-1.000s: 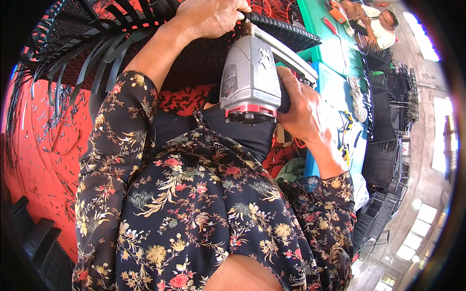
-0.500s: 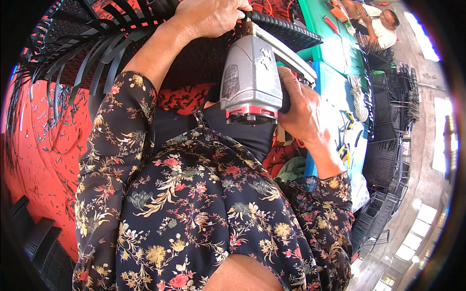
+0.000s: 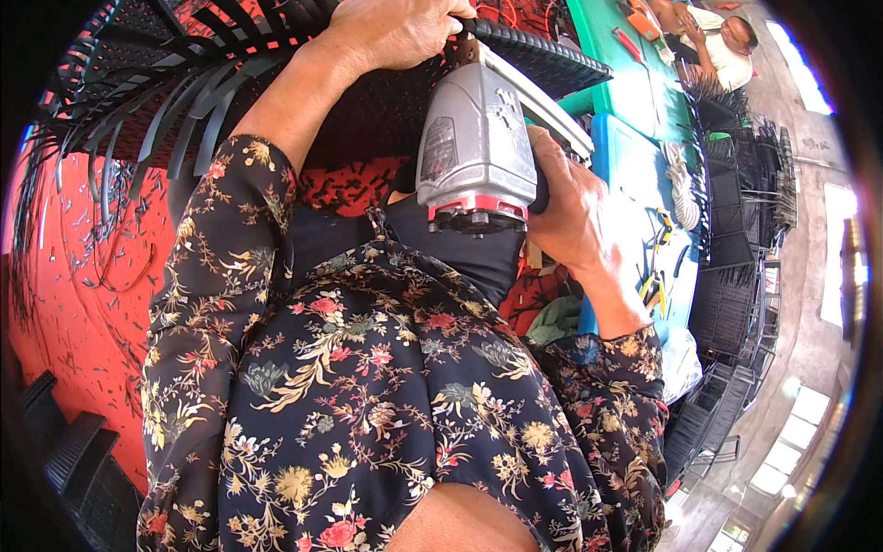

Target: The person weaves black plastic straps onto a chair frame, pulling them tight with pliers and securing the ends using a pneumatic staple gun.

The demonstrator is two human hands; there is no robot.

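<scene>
My right hand [image 3: 578, 210] is wrapped round the handle of a grey and red pneumatic staple gun [image 3: 476, 138]. The tool's nose points up and away, close against the rim of a black woven plastic panel [image 3: 552, 60]. At that same rim, just left of the nose, my left hand [image 3: 394, 33] pinches the edge with its fingers closed; what lies under the fingertips is partly hidden. Loose black flat strips [image 3: 198, 97] hang from the panel's left side in a fringe.
Black offcuts litter the red floor [image 3: 101, 340]. To the right stand a green table [image 3: 635, 92] and a blue surface [image 3: 635, 175] with yellow-handled cutters [image 3: 655, 290] and a white rope coil [image 3: 681, 189]. Black woven furniture [image 3: 727, 313] is stacked beyond; another person [image 3: 722, 46] sits at the far right.
The staple gun has shifted very slightly at the panel's rim. Both hands keep their holds.
</scene>
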